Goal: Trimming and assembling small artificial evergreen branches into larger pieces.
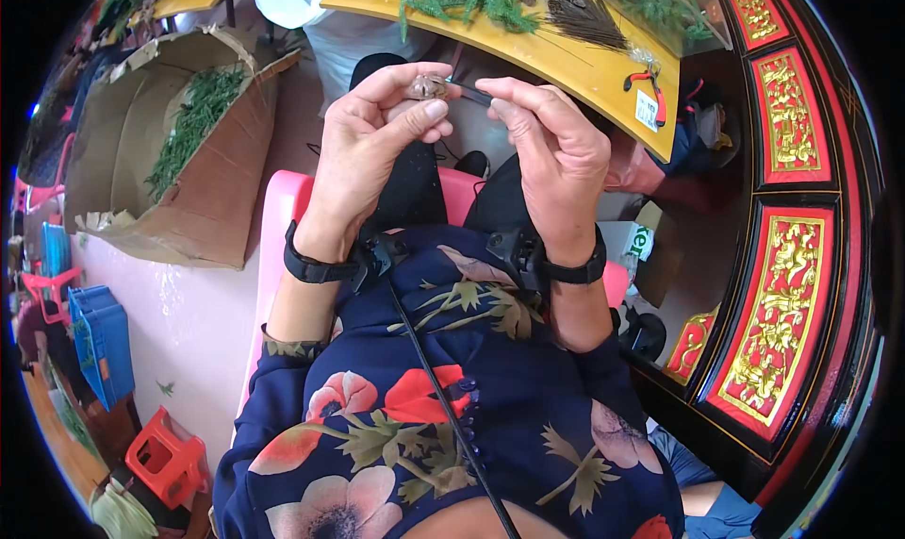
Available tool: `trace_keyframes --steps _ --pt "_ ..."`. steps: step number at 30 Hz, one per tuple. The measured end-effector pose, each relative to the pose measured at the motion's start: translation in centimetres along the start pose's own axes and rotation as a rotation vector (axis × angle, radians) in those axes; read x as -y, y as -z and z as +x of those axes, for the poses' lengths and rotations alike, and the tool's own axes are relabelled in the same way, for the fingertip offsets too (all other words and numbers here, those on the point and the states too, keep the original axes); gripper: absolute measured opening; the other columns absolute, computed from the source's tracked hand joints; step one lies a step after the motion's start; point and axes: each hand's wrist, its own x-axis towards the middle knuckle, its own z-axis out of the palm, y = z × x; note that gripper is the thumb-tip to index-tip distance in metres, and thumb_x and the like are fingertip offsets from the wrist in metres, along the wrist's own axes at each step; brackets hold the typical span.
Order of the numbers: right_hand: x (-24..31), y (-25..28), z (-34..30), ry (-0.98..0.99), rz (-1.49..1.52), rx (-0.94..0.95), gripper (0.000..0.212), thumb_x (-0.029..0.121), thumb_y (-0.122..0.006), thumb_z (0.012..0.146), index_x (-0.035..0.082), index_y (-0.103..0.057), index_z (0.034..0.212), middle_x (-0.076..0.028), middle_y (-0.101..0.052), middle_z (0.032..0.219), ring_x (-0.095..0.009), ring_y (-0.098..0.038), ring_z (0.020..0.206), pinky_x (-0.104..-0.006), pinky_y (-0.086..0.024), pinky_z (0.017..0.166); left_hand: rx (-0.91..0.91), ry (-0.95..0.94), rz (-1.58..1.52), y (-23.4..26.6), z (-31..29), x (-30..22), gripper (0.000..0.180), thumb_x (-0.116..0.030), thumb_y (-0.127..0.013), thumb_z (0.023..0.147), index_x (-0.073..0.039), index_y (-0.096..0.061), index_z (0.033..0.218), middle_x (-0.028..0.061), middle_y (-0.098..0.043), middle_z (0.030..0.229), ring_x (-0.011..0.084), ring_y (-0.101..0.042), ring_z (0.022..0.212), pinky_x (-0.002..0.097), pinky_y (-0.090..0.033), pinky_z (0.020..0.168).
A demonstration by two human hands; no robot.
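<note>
Above my lap, my left hand (382,115) pinches a small round brown piece (429,87), shiny and cone-like, between thumb and fingers. Its exact kind is too small to tell. A thin dark stem (468,94) runs from beside this piece to my right hand (551,129), whose thumb and forefinger are closed on it. Whether stem and piece are joined is hidden by the left fingertips. Both hands are close together, just short of the yellow table (528,44).
Green artificial sprigs (462,0) and a bundle of dark stems (584,20) lie on the table, with red-handled pliers (650,91) near its right corner. A large cardboard box (226,148) holding greenery stands left. Red stool (168,456) lower left; carved red-gold panels (778,313) right.
</note>
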Motion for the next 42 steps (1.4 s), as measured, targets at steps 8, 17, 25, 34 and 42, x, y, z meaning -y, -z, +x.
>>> trace_keyframes --steps 8,17,25,34,42 --pt "-0.1 -1.0 -0.3 -0.044 -0.05 -0.041 0.009 -0.003 -0.062 0.086 -0.002 -0.063 0.095 -0.003 -0.067 0.084 -0.007 -0.06 0.07 -0.0208 -0.048 0.062 0.058 0.015 -0.091 0.0 0.0 0.9 0.033 -0.005 -0.056 0.092 0.0 -0.048 0.123 0.0098 -0.064 0.1 0.0107 -0.059 0.075 0.0209 -0.047 0.068" --pt "-0.5 -0.9 0.0 0.164 -0.287 -0.078 0.011 -0.004 -0.065 0.082 0.001 -0.063 0.092 -0.009 -0.064 0.08 -0.016 -0.063 0.068 -0.0248 -0.049 0.059 0.035 -0.018 -0.058 -0.5 0.1 1.0 0.029 -0.007 -0.057 0.092 -0.001 -0.049 0.119 0.0097 -0.065 0.099 0.0093 -0.058 0.076 0.0207 -0.046 0.07" --pt "-0.4 -0.8 -0.2 0.16 -0.352 -0.116 0.011 -0.004 -0.064 0.082 0.001 -0.063 0.091 -0.009 -0.063 0.08 -0.019 -0.063 0.067 -0.0259 -0.048 0.059 0.051 0.016 -0.078 -0.8 -0.2 1.1 0.03 -0.005 -0.056 0.092 -0.002 -0.049 0.12 0.0098 -0.065 0.102 0.0087 -0.057 0.076 0.0211 -0.046 0.07" --pt "-0.4 -1.1 -0.5 0.114 -0.305 -0.101 0.01 -0.004 -0.064 0.081 0.001 -0.063 0.09 -0.01 -0.063 0.079 -0.019 -0.063 0.066 -0.0266 -0.049 0.057 0.1 0.055 -0.075 -0.6 -0.1 1.2 0.028 -0.005 -0.055 0.092 -0.001 -0.052 0.12 0.0098 -0.063 0.107 0.0101 -0.061 0.08 0.021 -0.049 0.071" --pt "-0.7 -1.2 -0.3 0.108 -0.244 -0.105 0.01 -0.004 -0.065 0.081 0.0 -0.061 0.089 -0.009 -0.063 0.08 -0.018 -0.066 0.069 -0.0257 -0.051 0.059 0.056 0.087 -0.16 -1.2 0.0 1.0 0.027 -0.012 -0.05 0.097 0.0 -0.052 0.121 0.0096 -0.062 0.107 0.0135 -0.064 0.089 0.0226 -0.052 0.08"
